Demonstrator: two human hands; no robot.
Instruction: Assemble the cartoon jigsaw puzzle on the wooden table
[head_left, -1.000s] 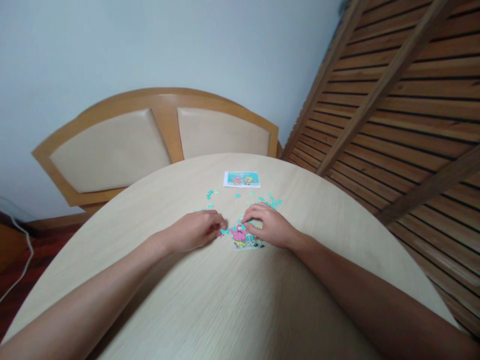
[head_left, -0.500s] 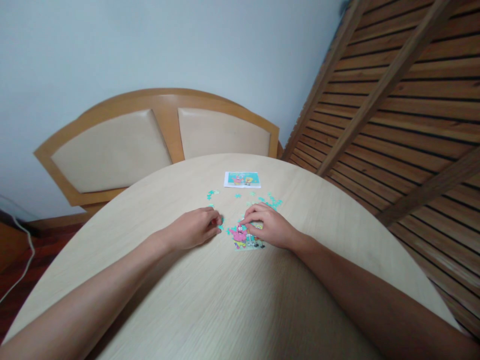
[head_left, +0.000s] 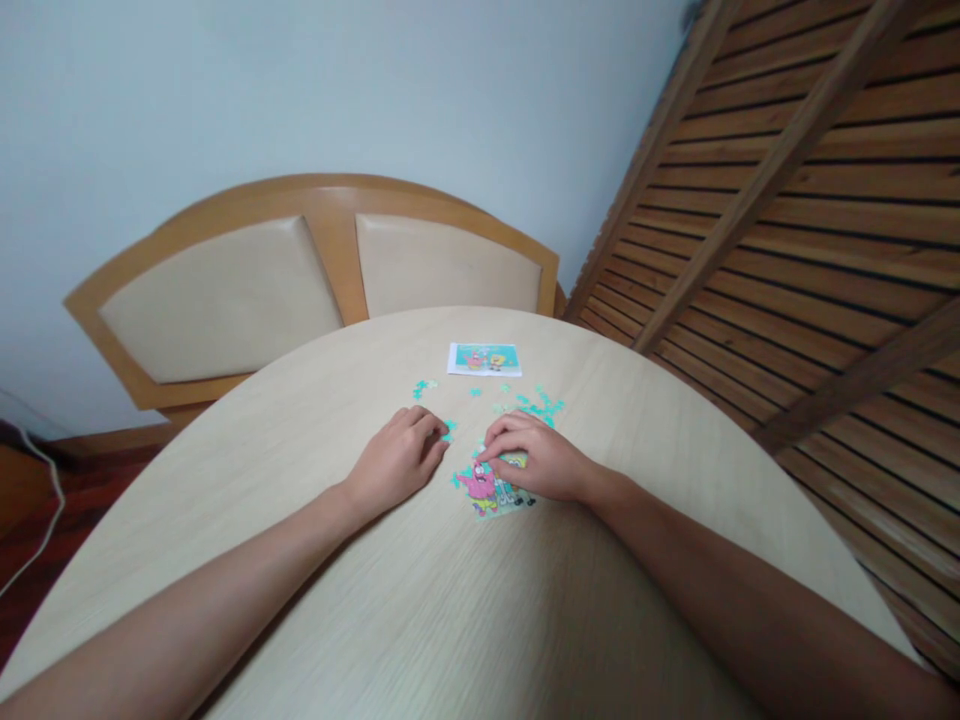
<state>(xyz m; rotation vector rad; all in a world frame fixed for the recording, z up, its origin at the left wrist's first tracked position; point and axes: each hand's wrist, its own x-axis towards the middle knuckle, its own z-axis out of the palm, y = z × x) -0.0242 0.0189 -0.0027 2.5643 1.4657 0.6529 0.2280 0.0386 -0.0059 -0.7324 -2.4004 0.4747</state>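
Note:
A partly joined jigsaw puzzle point(head_left: 480, 487) with a pink starfish and a yellow cartoon figure lies in front of me. My right hand point(head_left: 538, 458) covers its upper right part, thumb and fingers pinched at the top edge around a small jigsaw piece that is mostly hidden. To the left, my left hand point(head_left: 397, 455) rests on the table with its fingers closed at the edge of a teal jigsaw piece point(head_left: 449, 430). A picture card point(head_left: 486, 359) showing the same characters lies flat beyond the hands.
Loose teal pieces point(head_left: 541, 404) are scattered behind my right hand, and a few more pieces point(head_left: 420, 388) lie at the upper left. The round wooden table point(head_left: 360, 610) stands against a padded bench back point(head_left: 442, 265). Slatted wood point(head_left: 840, 190) rises on the right.
The joined puzzle has shifted slightly toward me and turned a little. My left hand has moved slightly up and right; my right hand stays at the puzzle's top edge.

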